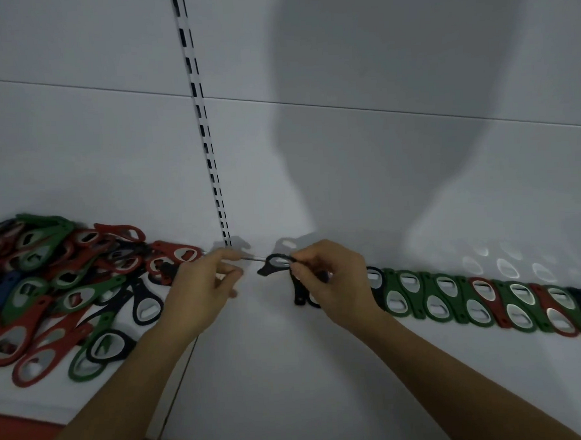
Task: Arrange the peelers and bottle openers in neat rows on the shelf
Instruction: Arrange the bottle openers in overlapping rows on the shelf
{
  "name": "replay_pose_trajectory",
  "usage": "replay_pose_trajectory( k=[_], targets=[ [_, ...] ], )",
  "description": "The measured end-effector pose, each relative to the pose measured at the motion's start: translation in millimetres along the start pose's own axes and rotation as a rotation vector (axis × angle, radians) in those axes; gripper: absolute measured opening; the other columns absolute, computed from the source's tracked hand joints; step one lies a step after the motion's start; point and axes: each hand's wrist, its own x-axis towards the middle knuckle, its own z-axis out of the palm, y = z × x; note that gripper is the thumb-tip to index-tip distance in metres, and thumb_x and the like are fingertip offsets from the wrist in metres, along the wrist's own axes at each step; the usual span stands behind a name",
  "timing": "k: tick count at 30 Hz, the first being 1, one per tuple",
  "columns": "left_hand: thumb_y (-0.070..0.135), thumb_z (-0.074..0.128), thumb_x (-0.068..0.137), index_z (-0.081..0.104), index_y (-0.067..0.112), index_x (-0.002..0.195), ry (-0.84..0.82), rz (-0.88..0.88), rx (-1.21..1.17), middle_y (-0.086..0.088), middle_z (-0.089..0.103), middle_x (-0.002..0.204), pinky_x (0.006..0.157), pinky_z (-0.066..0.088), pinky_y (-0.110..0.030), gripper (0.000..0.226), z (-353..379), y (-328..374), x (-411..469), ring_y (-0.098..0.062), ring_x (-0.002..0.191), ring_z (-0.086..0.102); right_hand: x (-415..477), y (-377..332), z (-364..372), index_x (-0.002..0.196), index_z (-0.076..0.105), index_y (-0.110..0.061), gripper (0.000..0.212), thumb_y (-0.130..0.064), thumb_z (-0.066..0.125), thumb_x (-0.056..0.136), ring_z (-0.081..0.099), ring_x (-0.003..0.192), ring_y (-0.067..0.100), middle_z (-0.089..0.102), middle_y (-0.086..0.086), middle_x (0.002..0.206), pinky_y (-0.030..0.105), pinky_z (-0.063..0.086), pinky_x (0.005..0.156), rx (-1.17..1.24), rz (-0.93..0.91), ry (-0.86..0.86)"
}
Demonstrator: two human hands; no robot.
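Looking down on the white shelf (272, 355), we see the openers in two groups. At the left lies a loose pile (51, 299) of red, green and dark blue openers, crossing and covering one another at many angles, and it reaches back to the wall (375, 64). At the right runs a row (471, 297) of green, red and blue openers, laid close with their edges overlapping and turned head up and head down by turns; it goes out of the picture at the right side. Between the two groups, near the back of the shelf, are both hands. Our right hand (332, 281) pinches a black opener (278, 263) between thumb and fingertips; the opener sticks out to the left of the fingers, with its oval hole showing. Under this hand, at the left end of the row, a second dark opener (299, 295) lies on the shelf, partly hidden by the fingers. Our left hand (198, 288) is just beside the pile, its fingers curled toward the thumb; we cannot tell if it grasps something or is only clenched. The two hands are near but do not touch. A slotted strip (208, 146) goes up the wall behind the left hand. A red edge (24, 432) shows along the front of the shelf at the lower left.
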Motion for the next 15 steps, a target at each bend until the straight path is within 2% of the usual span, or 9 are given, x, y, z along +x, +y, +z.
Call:
replay_pose_trajectory(
  k=[1, 3, 4, 5, 6, 8, 10, 12, 15],
  targets=[
    [0.014, 0.07, 0.095, 0.069, 0.028, 0.112, 0.062, 0.025, 0.087, 0.016, 0.072, 0.089, 0.07, 0.06, -0.029, 0.022, -3.4, -3.7, 0.8, -0.006, 0.063, 0.07, -3.1, 1.4, 1.6, 0.092, 0.077, -0.014, 0.011, -0.004, 0.077, 0.086, 0.066, 0.069, 0.01, 0.07, 0.0, 0.084, 0.02, 0.054, 0.066, -0.092, -0.106, 0.004],
    [0.012, 0.072, 0.094, 0.073, 0.024, 0.106, 0.1, 0.118, 0.18, 0.02, 0.068, 0.088, 0.072, 0.055, -0.017, 0.017, -5.3, -6.6, 2.3, 0.0, 0.07, 0.066, -10.6, 4.7, 8.6, 0.089, 0.078, -0.01, 0.009, -0.002, 0.078, 0.084, 0.065, 0.069, 0.016, 0.069, 0.004, 0.084, 0.027, 0.055, 0.064, -0.307, -0.27, -0.065],
    [0.013, 0.072, 0.094, 0.074, 0.023, 0.106, 0.075, 0.163, 0.194, 0.021, 0.067, 0.089, 0.073, 0.051, -0.011, 0.016, -4.4, -5.8, 2.6, 0.005, 0.076, 0.064, -14.4, 6.7, 12.8, 0.091, 0.079, -0.009, 0.01, -0.004, 0.078, 0.083, 0.065, 0.07, 0.02, 0.069, 0.005, 0.084, 0.03, 0.055, 0.063, -0.423, -0.325, -0.128],
    [0.016, 0.072, 0.094, 0.075, 0.024, 0.109, 0.024, 0.2, 0.207, 0.02, 0.067, 0.091, 0.076, 0.049, -0.01, 0.017, -2.1, -4.5, 2.8, 0.006, 0.081, 0.063, -18.4, 8.7, 16.6, 0.093, 0.079, -0.01, 0.011, -0.007, 0.079, 0.082, 0.065, 0.071, 0.022, 0.069, 0.005, 0.084, 0.032, 0.054, 0.061, -0.524, -0.36, -0.192],
    [0.02, 0.072, 0.094, 0.073, 0.026, 0.114, -0.046, 0.226, 0.227, 0.018, 0.067, 0.096, 0.079, 0.051, -0.015, 0.021, 1.4, -3.3, 2.9, 0.005, 0.086, 0.062, -22.4, 10.0, 19.4, 0.095, 0.079, -0.012, 0.012, -0.011, 0.079, 0.082, 0.065, 0.072, 0.024, 0.069, 0.004, 0.084, 0.033, 0.052, 0.06, -0.6, -0.376, -0.24],
    [0.033, 0.073, 0.093, 0.067, 0.032, 0.127, -0.212, 0.244, 0.295, 0.018, 0.061, 0.109, 0.084, 0.052, -0.023, 0.034, 8.8, -1.8, 2.3, 0.002, 0.093, 0.058, -28.4, 11.0, 19.5, 0.095, 0.078, -0.014, 0.012, -0.019, 0.075, 0.084, 0.063, 0.077, 0.025, 0.067, 0.002, 0.085, 0.035, 0.048, 0.061, -0.662, -0.34, -0.278],
    [0.043, 0.071, 0.092, 0.059, 0.037, 0.138, -0.336, 0.24, 0.372, 0.021, 0.051, 0.119, 0.087, 0.051, -0.025, 0.048, 15.7, -2.7, 2.2, 0.0, 0.1, 0.056, -31.1, 13.4, 13.3, 0.095, 0.075, -0.015, 0.012, -0.024, 0.071, 0.087, 0.06, 0.084, 0.024, 0.065, 0.001, 0.088, 0.038, 0.049, 0.067, -0.66, -0.268, -0.247],
    [0.043, 0.072, 0.092, 0.055, 0.037, 0.14, -0.354, 0.249, 0.402, 0.023, 0.043, 0.122, 0.085, 0.049, -0.021, 0.052, 22.6, -3.5, 2.4, 0.0, 0.099, 0.056, -33.3, 19.4, 2.0, 0.098, 0.073, -0.016, 0.017, -0.028, 0.068, 0.088, 0.06, 0.093, 0.026, 0.065, 0.001, 0.096, 0.043, 0.05, 0.075, -0.687, -0.175, -0.206],
    [0.041, 0.07, 0.092, 0.059, 0.035, 0.137, -0.314, 0.249, 0.388, 0.024, 0.042, 0.122, 0.078, 0.043, -0.016, 0.046, 32.1, -0.3, 3.0, 0.001, 0.089, 0.055, -39.3, 32.4, -15.4, 0.115, 0.068, -0.021, 0.033, -0.04, 0.061, 0.089, 0.055, 0.111, 0.028, 0.061, 0.003, 0.118, 0.046, 0.048, 0.088, -0.798, 0.016, -0.226]
  ],
)
